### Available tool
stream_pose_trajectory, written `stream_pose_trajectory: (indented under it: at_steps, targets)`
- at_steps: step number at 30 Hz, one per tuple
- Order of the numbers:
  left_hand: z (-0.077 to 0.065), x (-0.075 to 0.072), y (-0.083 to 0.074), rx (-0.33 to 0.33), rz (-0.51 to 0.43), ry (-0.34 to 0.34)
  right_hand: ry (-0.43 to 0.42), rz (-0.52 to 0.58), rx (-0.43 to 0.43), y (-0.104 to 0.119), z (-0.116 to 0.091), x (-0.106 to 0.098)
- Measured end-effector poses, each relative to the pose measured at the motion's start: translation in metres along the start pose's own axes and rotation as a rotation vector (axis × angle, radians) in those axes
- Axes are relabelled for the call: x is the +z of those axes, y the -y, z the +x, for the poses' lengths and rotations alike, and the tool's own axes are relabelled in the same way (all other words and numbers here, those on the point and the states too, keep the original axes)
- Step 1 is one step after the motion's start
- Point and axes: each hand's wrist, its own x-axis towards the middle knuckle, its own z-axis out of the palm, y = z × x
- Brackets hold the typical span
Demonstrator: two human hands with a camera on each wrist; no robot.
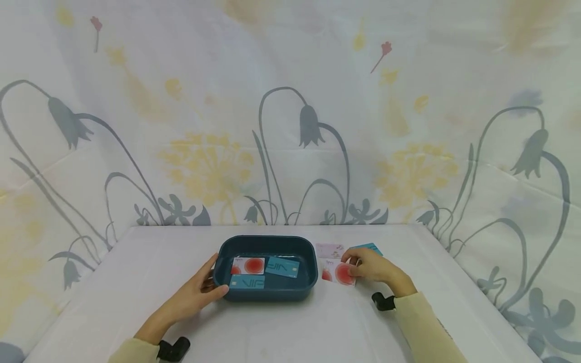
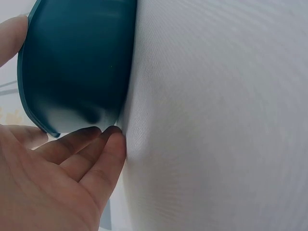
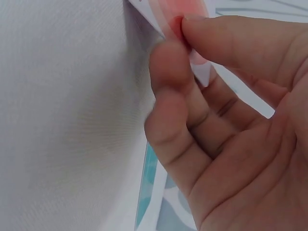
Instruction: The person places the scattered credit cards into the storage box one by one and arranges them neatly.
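A dark teal plastic box stands on the white table, with two blue VIP cards and a white card with red circles lying inside. My left hand holds the box's left end, the thumb by the near corner and the fingers along the outer wall; the left wrist view shows this wall close up. To the right of the box, my right hand pinches another red-circle card between thumb and fingers. That card is tilted up from the cloth in the right wrist view.
Behind the pinched card lies a pale pink card. A blue card is partly covered by the right hand. White table cloth spreads around the box, and a flower-printed curtain hangs behind the table.
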Motion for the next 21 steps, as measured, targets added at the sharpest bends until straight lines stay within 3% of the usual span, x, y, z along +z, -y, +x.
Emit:
stream_pose_trajectory:
  at_steps: [21]
  targets:
    - [0.0012, 0.0004, 0.0002, -0.010, 0.005, -0.003, 0.018, 0.204, 0.022, 0.0007, -0.0008, -0.0055]
